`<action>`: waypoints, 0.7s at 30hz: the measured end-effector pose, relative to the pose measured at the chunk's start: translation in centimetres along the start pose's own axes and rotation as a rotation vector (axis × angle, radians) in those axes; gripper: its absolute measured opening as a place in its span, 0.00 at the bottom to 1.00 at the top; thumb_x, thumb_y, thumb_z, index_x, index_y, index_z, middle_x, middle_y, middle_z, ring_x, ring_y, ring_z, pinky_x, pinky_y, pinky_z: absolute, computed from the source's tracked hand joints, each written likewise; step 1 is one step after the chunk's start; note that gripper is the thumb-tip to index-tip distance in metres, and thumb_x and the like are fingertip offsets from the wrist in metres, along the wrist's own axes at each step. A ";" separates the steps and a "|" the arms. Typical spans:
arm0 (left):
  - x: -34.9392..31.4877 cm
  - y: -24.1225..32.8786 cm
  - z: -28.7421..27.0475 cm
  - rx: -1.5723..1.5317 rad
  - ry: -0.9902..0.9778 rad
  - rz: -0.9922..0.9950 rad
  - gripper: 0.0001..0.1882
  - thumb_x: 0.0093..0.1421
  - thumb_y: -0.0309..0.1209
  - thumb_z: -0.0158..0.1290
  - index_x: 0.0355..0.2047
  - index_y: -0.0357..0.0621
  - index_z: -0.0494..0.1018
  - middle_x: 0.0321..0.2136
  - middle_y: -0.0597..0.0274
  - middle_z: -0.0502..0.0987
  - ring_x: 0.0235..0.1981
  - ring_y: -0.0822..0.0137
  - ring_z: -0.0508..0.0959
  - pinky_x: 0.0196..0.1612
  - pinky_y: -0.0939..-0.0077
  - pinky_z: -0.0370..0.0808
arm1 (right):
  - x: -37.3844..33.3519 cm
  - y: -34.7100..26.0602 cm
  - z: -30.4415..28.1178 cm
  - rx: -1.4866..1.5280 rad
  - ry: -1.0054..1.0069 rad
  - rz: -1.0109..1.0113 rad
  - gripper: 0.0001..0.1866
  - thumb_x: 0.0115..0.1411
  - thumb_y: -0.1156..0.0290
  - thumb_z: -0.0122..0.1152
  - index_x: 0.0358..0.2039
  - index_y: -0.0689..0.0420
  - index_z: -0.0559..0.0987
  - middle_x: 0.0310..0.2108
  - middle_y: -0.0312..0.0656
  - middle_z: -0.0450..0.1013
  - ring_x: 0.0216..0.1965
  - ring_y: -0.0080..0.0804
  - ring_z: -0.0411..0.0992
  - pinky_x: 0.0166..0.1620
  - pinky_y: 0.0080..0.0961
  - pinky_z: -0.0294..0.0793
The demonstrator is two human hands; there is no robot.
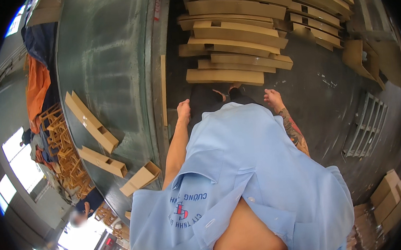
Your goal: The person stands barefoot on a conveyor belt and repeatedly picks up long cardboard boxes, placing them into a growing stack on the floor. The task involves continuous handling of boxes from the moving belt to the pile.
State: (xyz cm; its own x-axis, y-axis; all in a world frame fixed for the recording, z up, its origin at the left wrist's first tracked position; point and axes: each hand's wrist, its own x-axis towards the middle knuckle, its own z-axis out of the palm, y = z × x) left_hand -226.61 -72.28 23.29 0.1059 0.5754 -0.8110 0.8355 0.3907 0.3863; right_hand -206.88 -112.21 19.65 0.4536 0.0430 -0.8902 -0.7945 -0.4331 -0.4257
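My left hand (184, 109) hangs beside my left thigh, its fingers loosely curled and nothing visible in them. It is nearest to a thin upright cardboard strip (164, 90) along the edge of the long green-grey table (111, 52). On the other side, my right hand (273, 99) hangs away from my body, empty, with its fingers partly stretched and apart. Just beyond my feet, long narrow cardboard boxes (225, 76) lie in rows on the dark floor. Neither hand touches them.
Several narrow cardboard boxes (92, 122) lie on the table at left. A second row of long boxes (317, 31) is at the far right, near an open carton (361, 60). A metal rack (365, 125) lies to my right. Wooden frames (68, 155) and a person (89, 205) are beyond the table.
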 end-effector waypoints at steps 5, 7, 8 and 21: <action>-0.9 -1.4 -0.2 -0.047 -0.013 -0.042 0.23 0.63 0.45 0.54 0.53 0.45 0.73 0.38 0.61 0.77 0.39 0.67 0.76 0.36 0.69 0.71 | 0.1 -0.2 -0.1 -0.050 0.029 0.017 0.20 0.64 0.53 0.59 0.47 0.54 0.78 0.33 0.34 0.76 0.29 0.20 0.73 0.25 0.20 0.64; -0.9 -2.5 -1.5 -0.160 -0.074 -0.071 0.28 0.65 0.46 0.52 0.61 0.46 0.66 0.56 0.56 0.70 0.50 0.58 0.75 0.53 0.53 0.68 | 0.8 -0.3 -0.6 -0.110 -0.009 0.020 0.21 0.64 0.50 0.58 0.50 0.51 0.77 0.38 0.34 0.76 0.34 0.23 0.74 0.36 0.29 0.67; -1.0 -3.2 -1.8 -0.202 -0.073 -0.071 0.28 0.65 0.46 0.51 0.62 0.46 0.65 0.57 0.55 0.69 0.53 0.56 0.74 0.55 0.51 0.67 | 1.3 -0.6 -1.1 -0.143 -0.024 0.021 0.23 0.64 0.49 0.57 0.52 0.49 0.76 0.40 0.35 0.76 0.36 0.25 0.74 0.42 0.34 0.69; 0.4 -10.2 -7.1 -0.109 0.476 0.048 0.20 0.58 0.40 0.57 0.43 0.36 0.78 0.38 0.45 0.83 0.45 0.50 0.82 0.50 0.60 0.76 | 0.9 -9.8 4.4 -0.199 -0.005 -0.130 0.16 0.65 0.49 0.55 0.32 0.49 0.76 0.22 0.29 0.71 0.19 0.20 0.68 0.19 0.17 0.61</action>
State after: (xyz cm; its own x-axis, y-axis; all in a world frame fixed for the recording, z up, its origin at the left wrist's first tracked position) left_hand -238.92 -70.89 22.12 -0.1367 0.8493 -0.5098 0.7718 0.4140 0.4827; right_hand -200.49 -103.91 22.35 0.5446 0.1139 -0.8309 -0.6339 -0.5928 -0.4968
